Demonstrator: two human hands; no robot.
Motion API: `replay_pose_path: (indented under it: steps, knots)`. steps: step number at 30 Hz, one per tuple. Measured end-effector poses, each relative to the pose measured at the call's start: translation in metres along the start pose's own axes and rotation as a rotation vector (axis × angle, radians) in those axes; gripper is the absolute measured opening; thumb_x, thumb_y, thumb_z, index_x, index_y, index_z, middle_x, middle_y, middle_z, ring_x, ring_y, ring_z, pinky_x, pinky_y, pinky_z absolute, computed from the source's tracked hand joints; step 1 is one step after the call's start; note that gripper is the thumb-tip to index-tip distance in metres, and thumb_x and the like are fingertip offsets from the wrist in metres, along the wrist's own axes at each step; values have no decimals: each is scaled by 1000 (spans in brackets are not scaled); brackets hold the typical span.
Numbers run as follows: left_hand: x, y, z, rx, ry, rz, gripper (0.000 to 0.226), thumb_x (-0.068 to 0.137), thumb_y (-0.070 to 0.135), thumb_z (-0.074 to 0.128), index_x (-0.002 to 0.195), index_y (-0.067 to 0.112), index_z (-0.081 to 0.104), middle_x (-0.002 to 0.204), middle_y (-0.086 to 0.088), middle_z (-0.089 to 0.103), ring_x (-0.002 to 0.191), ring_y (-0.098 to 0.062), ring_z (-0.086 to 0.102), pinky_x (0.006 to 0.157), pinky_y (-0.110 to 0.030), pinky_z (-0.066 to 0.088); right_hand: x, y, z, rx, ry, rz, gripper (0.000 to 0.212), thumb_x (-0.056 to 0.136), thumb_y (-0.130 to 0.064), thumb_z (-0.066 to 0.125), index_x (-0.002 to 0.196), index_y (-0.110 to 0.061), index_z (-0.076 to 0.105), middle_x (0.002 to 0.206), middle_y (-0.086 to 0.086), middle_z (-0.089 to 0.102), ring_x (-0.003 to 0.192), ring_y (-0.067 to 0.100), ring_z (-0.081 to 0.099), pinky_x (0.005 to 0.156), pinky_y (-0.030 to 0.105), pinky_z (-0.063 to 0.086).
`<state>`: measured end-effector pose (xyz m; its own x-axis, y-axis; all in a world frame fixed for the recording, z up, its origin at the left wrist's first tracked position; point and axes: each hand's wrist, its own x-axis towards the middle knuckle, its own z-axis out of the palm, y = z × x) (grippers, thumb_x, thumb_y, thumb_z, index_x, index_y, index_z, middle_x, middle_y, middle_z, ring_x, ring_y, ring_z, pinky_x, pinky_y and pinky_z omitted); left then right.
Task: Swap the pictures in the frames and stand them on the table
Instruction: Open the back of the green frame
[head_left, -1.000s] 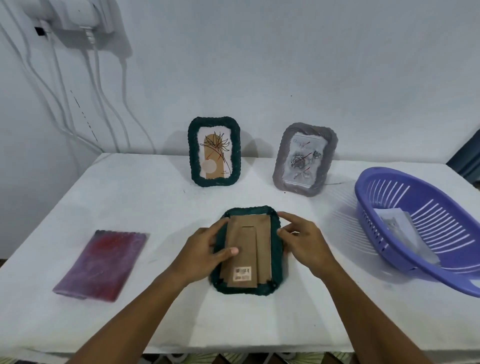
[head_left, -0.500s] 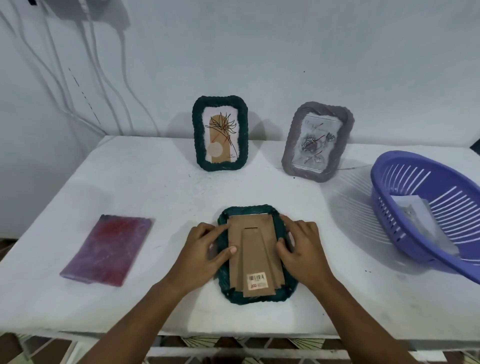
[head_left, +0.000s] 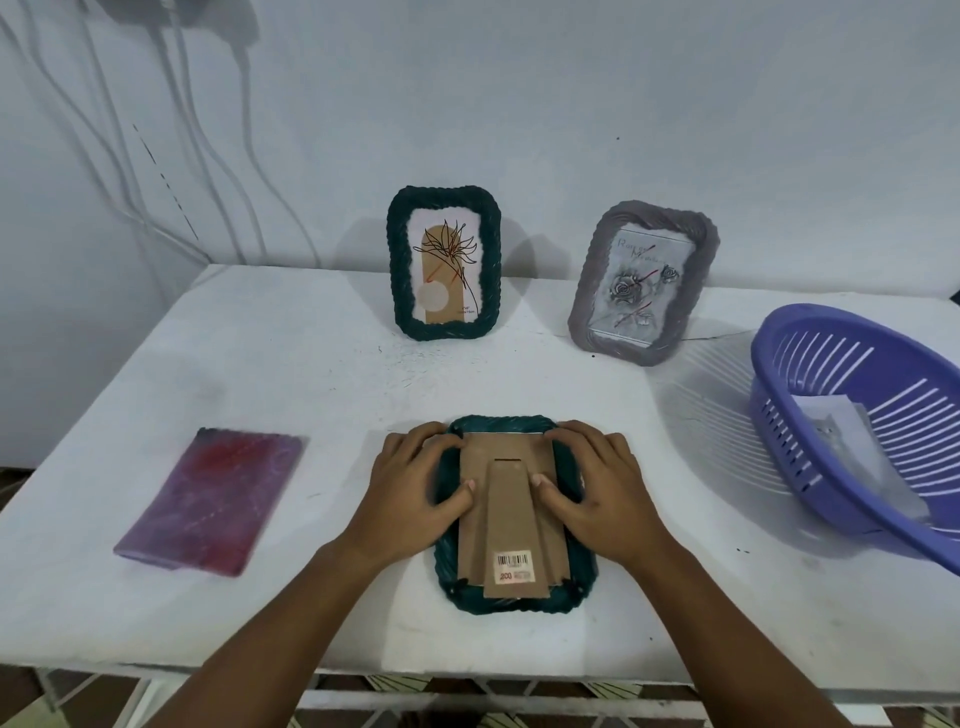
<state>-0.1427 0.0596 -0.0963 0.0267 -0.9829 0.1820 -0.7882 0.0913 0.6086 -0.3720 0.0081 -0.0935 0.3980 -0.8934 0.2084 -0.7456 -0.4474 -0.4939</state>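
In the lower centre of the view a dark green frame (head_left: 511, 587) is laid face down on the white table (head_left: 322, 395), its brown cardboard back (head_left: 511, 514) turned upward. A folded easel stand with a barcode sticker (head_left: 514, 566) at its near end is seen along the middle of that back.

The left hand (head_left: 415, 499) is placed on the left side of the frame, its fingers curled over the upper left corner and its thumb pressed onto the left edge of the cardboard. The right hand (head_left: 597, 493) is set in mirror fashion on the right side, fingers bent over the upper right corner and thumb pressed against the cardboard beside the stand. The frame is thus held from both sides between the two hands.

At the left of the view, well apart from the hands, a reddish-purple picture (head_left: 213, 499) is laid flat on the table. At the right edge a purple slotted basket (head_left: 789, 415) is seen, with a pale sheet (head_left: 852, 447) lying inside it.

Farther back, near the wall, a second dark green frame (head_left: 444, 270) showing a line-drawn plant on a brown shape is stood upright. To its right a grey frame (head_left: 644, 283) holding a rose picture is stood tilted backward. In the upper left, white cables (head_left: 156, 156) are seen hanging down the wall.
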Motion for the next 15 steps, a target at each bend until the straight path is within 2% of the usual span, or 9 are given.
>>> replay_pose_path:
  steps: [6, 15]
  knots:
    - [-1, 0, 3, 64, 6, -4, 57, 77, 58, 44, 125, 28, 52, 131, 13, 47, 117, -11, 34, 101, -32, 33, 1, 3, 3, -18, 9, 6, 52, 84, -60, 41, 126, -33, 52, 134, -11, 45, 115, 12, 38, 97, 32, 36]
    - [1, 4, 5, 126, 2, -28, 65, 74, 59, 38, 132, 31, 46, 135, 12, 42, 117, -14, 33, 100, -31, 32, 3, 0, 4, -101, -37, 8, 59, 83, -62, 34, 134, -35, 44, 138, -12, 36, 115, 14, 33, 93, 28, 28]
